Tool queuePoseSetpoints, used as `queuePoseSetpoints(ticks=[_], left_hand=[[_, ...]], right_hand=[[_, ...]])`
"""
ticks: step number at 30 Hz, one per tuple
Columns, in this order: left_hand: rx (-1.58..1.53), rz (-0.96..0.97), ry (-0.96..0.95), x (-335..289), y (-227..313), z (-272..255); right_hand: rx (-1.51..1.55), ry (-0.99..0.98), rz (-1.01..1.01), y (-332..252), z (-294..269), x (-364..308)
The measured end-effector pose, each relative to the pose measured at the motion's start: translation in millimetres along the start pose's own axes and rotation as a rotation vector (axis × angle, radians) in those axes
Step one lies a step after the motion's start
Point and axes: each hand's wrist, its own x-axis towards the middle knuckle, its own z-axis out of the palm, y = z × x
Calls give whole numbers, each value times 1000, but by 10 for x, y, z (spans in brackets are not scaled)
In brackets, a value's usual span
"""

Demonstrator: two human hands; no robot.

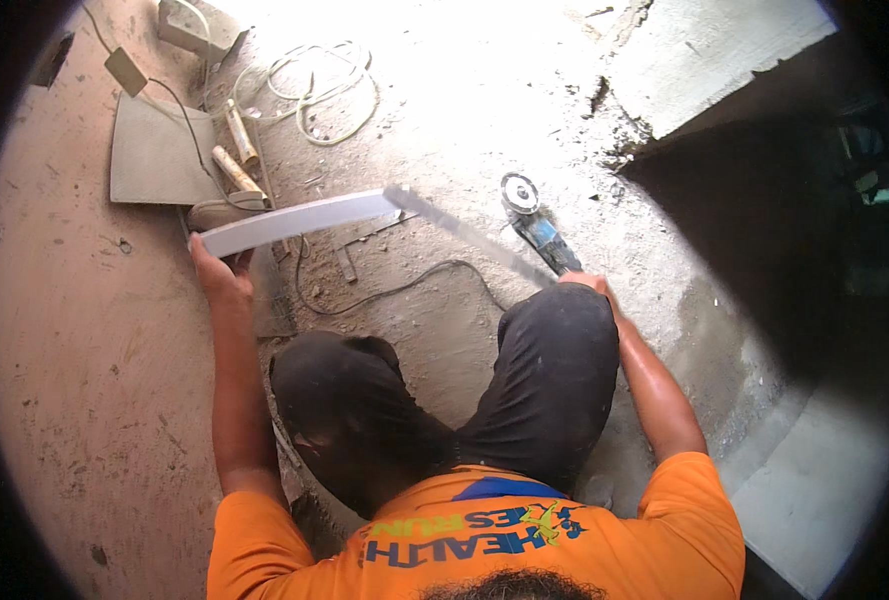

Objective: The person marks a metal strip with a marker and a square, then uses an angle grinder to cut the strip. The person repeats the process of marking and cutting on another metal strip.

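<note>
My left hand, raised at the left, is closed around one end of a long white strip, thumb and fingers on either side. The strip slants up to the right. At its far end it meets a long, narrow grey bar, blurred, which runs down to my right hand. That hand is closed at the bar's lower end beside my right knee; the knee hides part of the grip. Just beyond it lies an angle grinder with a round disc, its tail close to my right fingers.
A metal square and a dark cable lie on the dusty floor between my knees and the strip. Further off are a coiled pale cable, two tubes and a beige slab. A dark opening lies at the right.
</note>
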Motion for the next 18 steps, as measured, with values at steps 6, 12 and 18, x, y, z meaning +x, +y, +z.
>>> queuePoseSetpoints(ticks=[6, 12, 18], left_hand=[[50, -11, 219, -157, -335, -479], [53, 36, 264, -173, -615, -356], [152, 330, 70, -296, -337, -9]], right_hand=[[-21, -504, 152, 172, 452, -218], [20, -244, 102, -569, -248, 717], [-162, -156, -274, -1886, -874, 1583]])
